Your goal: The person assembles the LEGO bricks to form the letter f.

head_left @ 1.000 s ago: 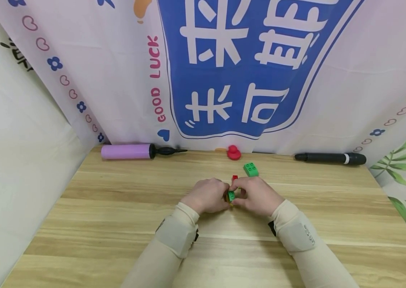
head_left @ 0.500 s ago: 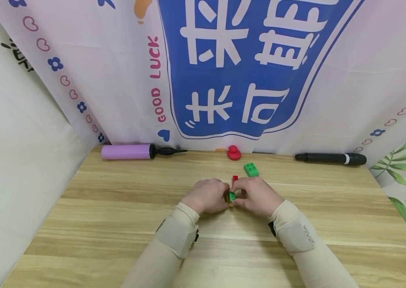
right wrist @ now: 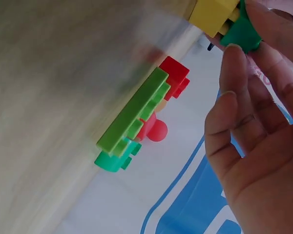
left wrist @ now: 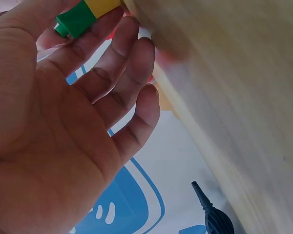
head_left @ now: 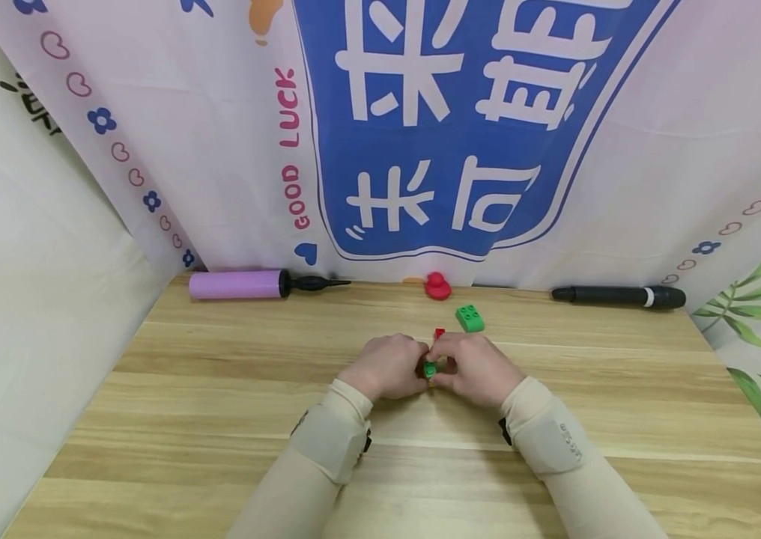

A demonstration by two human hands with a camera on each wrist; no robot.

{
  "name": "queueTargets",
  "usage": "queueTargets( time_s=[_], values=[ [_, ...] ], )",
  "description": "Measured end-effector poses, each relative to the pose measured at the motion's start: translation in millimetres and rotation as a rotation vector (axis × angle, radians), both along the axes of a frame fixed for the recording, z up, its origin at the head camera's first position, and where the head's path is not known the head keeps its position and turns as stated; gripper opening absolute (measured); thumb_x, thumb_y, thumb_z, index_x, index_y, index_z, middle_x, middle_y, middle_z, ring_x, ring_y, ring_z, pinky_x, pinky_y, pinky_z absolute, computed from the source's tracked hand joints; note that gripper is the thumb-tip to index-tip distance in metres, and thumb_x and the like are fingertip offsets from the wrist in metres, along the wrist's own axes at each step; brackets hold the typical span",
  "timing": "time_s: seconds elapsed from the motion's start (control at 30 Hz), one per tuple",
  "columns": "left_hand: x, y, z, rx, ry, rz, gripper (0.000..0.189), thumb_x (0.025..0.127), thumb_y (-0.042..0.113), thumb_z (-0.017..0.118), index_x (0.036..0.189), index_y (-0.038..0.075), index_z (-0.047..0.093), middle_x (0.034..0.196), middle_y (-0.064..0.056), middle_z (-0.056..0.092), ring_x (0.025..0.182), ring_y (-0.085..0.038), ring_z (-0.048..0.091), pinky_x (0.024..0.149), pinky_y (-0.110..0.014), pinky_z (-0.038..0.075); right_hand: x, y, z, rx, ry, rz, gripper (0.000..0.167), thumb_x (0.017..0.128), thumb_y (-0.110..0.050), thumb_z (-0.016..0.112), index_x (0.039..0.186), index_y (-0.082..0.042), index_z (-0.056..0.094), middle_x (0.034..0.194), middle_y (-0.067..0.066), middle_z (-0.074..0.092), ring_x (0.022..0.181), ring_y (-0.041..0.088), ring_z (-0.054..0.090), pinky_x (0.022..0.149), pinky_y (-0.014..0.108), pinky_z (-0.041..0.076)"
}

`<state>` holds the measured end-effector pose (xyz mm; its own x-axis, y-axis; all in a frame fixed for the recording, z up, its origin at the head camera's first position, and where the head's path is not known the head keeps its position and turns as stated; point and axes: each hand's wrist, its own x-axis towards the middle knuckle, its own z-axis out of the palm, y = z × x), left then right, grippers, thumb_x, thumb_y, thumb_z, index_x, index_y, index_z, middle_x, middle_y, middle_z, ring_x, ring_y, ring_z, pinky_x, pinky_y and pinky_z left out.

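My two hands meet over the middle of the wooden table. Between the thumb and fingers of my right hand [head_left: 481, 369] a small green toy brick [head_left: 430, 370] is pinched. In the right wrist view it sits tilted against the studs of a yellow brick [right wrist: 212, 17], part of those studs showing between them. My left hand [head_left: 387, 367] grips this pair from the other side, mostly hidden in the head view. From the left wrist, the green brick [left wrist: 76, 20] and the yellow brick [left wrist: 101, 7] are end to end, with fingers behind them.
Beyond my right hand are a red brick [head_left: 440, 334], a long light-green brick [right wrist: 133, 111] and a green brick with a curved end [head_left: 470, 318]. A red rubber duck [head_left: 437, 286], a purple pump [head_left: 239, 284] and a black pump [head_left: 616, 297] line the back edge.
My right hand has shifted slightly left, carrying the green brick with it and turning it a little. It now covers more of the red brick. My left hand stays in nearly the same place.
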<state>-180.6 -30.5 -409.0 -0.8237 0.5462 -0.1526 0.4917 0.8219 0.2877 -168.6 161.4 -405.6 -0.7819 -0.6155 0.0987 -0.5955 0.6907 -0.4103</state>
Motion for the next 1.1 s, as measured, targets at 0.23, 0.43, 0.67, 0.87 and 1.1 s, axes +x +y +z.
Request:
queueTargets(
  time_s=[0.23, 0.43, 0.67, 0.87, 1.1],
  values=[
    [0.6, 0.5, -0.6, 0.005, 0.013, 0.025, 0.012, 0.099, 0.029, 0.073, 0.09, 0.021, 0.071, 0.082, 0.007, 0.065, 0.077, -0.012, 0.059, 0.072, -0.034, 0.052, 0.2, 2.7, -2.5, -0.012, 0.02, -0.014, 0.022, 0.082, -0.02, 0.093, 0.098, -0.018, 0.078, 0.091, -0.01, 0.074, 0.076, 0.013, 0.066, 0.07, 0.024, 0.051],
    [1.3, -0.2, 0.7, 0.01, 0.004, 0.016, 0.012, 0.095, 0.028, 0.077, 0.09, 0.02, 0.071, 0.081, 0.007, 0.064, 0.078, -0.013, 0.059, 0.072, -0.034, 0.051, -0.6, 3.9, -4.6, -0.031, 0.02, -0.016, 0.022, 0.082, -0.021, 0.093, 0.096, -0.02, 0.077, 0.088, -0.009, 0.074, 0.073, 0.013, 0.065, 0.068, 0.023, 0.05],
    [1.2, 0.3, 1.8, 0.008, -0.024, 0.019, 0.01, 0.091, 0.025, 0.081, 0.094, 0.019, 0.074, 0.084, 0.008, 0.068, 0.079, -0.012, 0.061, 0.075, -0.035, 0.053, -1.3, 4.2, -7.1, -0.04, 0.023, -0.047, 0.022, 0.083, -0.025, 0.093, 0.094, -0.021, 0.075, 0.084, -0.008, 0.071, 0.07, 0.008, 0.061, 0.066, 0.024, 0.047],
    [0.2, -0.1, 0.8, 0.007, -0.015, 0.016, 0.011, 0.091, 0.026, 0.082, 0.094, 0.019, 0.074, 0.085, 0.008, 0.068, 0.079, -0.012, 0.06, 0.074, -0.035, 0.053, -1.7, 3.2, -6.0, -0.028, 0.036, -0.059, 0.021, 0.083, -0.027, 0.093, 0.092, -0.021, 0.074, 0.086, -0.008, 0.071, 0.069, 0.004, 0.058, 0.064, 0.023, 0.046],
    [-1.2, -0.7, -0.2, 0.002, -0.019, 0.016, 0.011, 0.091, 0.026, 0.082, 0.095, 0.02, 0.074, 0.085, 0.008, 0.068, 0.08, -0.012, 0.061, 0.075, -0.036, 0.054, -4.3, 3.6, -6.9, -0.038, 0.002, -0.08, 0.022, 0.082, -0.028, 0.093, 0.089, -0.023, 0.072, 0.088, -0.011, 0.074, 0.067, -0.002, 0.058, 0.066, 0.024, 0.05]
  ],
)
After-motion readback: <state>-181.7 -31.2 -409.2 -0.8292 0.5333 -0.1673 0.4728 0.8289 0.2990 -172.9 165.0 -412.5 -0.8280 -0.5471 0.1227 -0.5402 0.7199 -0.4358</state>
